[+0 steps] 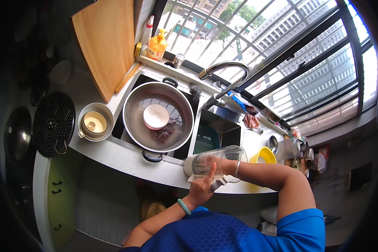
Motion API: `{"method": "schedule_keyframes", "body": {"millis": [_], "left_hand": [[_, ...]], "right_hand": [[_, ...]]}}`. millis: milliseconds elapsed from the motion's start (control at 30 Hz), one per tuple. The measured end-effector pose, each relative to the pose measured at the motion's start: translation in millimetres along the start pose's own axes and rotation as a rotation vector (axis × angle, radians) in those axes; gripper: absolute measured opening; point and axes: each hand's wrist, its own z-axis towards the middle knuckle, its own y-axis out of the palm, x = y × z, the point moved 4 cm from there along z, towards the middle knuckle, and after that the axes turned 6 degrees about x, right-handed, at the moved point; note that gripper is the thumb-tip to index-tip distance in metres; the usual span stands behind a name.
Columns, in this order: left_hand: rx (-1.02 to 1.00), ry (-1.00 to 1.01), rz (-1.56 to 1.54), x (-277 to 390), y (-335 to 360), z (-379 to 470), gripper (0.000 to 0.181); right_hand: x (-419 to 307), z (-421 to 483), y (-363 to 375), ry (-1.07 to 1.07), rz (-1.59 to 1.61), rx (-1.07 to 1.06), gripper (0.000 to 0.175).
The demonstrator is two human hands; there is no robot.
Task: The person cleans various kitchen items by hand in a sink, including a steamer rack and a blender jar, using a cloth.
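Note:
My left hand (pixel 201 189) is closed around the handle of a clear blender jar (pixel 233 153) with an off-white base, which lies tilted at the counter's front edge. My right hand (pixel 211 162) is inside the jar, seen blurred through its wall; whether it grips something in there I cannot tell. To the left, a large steel pot (pixel 126 126) with black handles rests over the left sink basin. It holds cloudy water, a pinkish-white bowl (pixel 156 116) and some dark reddish matter (pixel 163 133). A yellow basin (pixel 264 155) stands beside my right forearm.
A chrome faucet (pixel 228 66) arches behind the right sink basin (pixel 231 126), which holds a teal container (pixel 206 138). Left of the pot are a grey pot (pixel 111 121) with a cream insert, a wooden cutting board (pixel 108 41) and chopsticks (pixel 128 77). A yellow pump bottle (pixel 157 47) stands by the window.

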Motion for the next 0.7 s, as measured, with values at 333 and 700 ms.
{"method": "schedule_keyframes", "body": {"millis": [333,700], "left_hand": [[-0.037,0.004,0.04,4,-10,3,0.082],[-0.162,-0.075,0.058,-2,-6,0,0.085]], "right_hand": [[-34,-28,-3,0.041,-0.526,-0.453,0.029],[-70,-65,-29,-0.285,-1.462,-0.217,0.017]]}}
